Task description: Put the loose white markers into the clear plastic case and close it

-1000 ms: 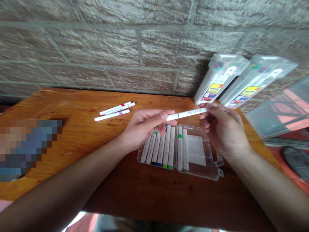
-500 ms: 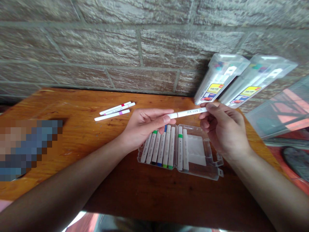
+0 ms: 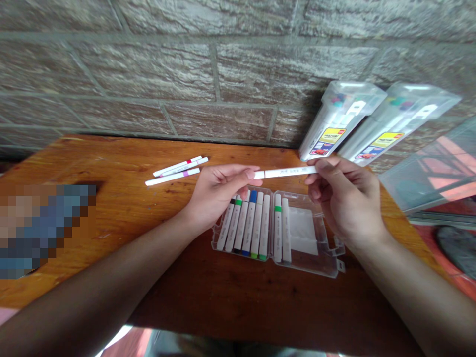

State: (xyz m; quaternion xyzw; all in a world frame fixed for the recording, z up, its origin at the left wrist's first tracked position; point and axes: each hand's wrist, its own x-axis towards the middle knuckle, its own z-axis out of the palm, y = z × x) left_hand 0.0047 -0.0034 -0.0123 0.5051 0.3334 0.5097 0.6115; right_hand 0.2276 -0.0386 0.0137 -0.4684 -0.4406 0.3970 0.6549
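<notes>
Near the front edge of the brown wooden tabletop [image 3: 223, 302], an opened transparent plastic case [image 3: 305, 269] is laid, with white colour-banded markers [image 3: 248, 225] in its left half and two more markers [image 3: 285, 230] in its right half. Above the case's back rim, a slim white marker with a thin brown ring [image 3: 286, 172] is held nearly level: its left end is clamped by the thumb and fingers of the left hand [image 3: 215, 198], its right end pinched by those of the right hand [image 3: 347, 201]. The left hand and the ringed marker have been shifted slightly leftward, so black and blue bands in the case are uncovered; only the two-handed hold seems to be adjusted, neither end being released. Toward the back edge, three loose white markers [image 3: 181, 169] are left lying; at the back right corner, two clear plastic boxes with yellow labels [image 3: 327, 134] are stood by the stone-block wall [image 3: 148, 69].
</notes>
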